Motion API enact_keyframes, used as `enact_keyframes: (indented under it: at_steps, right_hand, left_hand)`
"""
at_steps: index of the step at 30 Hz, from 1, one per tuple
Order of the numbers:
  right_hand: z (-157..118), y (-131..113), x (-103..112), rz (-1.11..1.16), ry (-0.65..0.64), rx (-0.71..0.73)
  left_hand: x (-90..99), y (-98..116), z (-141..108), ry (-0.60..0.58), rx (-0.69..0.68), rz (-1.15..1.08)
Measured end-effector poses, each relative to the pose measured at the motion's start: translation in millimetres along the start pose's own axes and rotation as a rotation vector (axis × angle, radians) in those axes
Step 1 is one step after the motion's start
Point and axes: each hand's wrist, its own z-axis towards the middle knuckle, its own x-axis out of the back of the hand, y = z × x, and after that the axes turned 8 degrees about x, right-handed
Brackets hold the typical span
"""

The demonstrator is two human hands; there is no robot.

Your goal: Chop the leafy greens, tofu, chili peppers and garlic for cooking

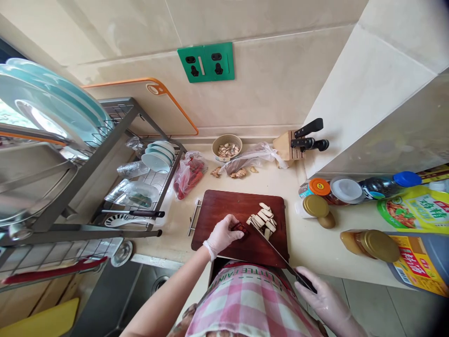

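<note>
A dark red-brown cutting board (224, 208) lies on the counter in front of me. My gloved left hand (221, 235) presses a small dark red piece (241, 228) down on the board. My gloved right hand (324, 297) grips the black handle of a knife (271, 248), whose blade reaches up-left across the board to the red piece. Just right of the blade tip sits a pile of pale sliced pieces (264, 218).
A dish rack (105, 187) with plates and bowls stands left. Behind the board are a bag of red chillies (188, 177), a garlic basket (227, 148), a plastic bag (250, 159) and a knife block (298, 142). Jars and bottles (368, 206) crowd the right. A sink (154, 281) lies lower left.
</note>
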Motion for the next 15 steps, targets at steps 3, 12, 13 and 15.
enact_keyframes:
  at_steps: [3, 12, 13, 15]
  right_hand:
    - [-2, -4, -3, -0.011, -0.026, 0.004]
    - [-7, -41, -9, -0.148, -0.071, 0.025]
    - [-6, -45, -10, -0.153, -0.078, 0.022]
    - [-5, -51, -13, -0.167, -0.088, 0.009]
  left_hand:
    - [-20.2, 7, -8, 0.083, 0.074, 0.269]
    - [-33.4, 7, -26, 0.126, 0.215, 0.862]
    - [-34.6, 6, -24, 0.11, 0.195, 0.846]
    - [-36.7, 5, -20, 0.091, 0.137, 0.792]
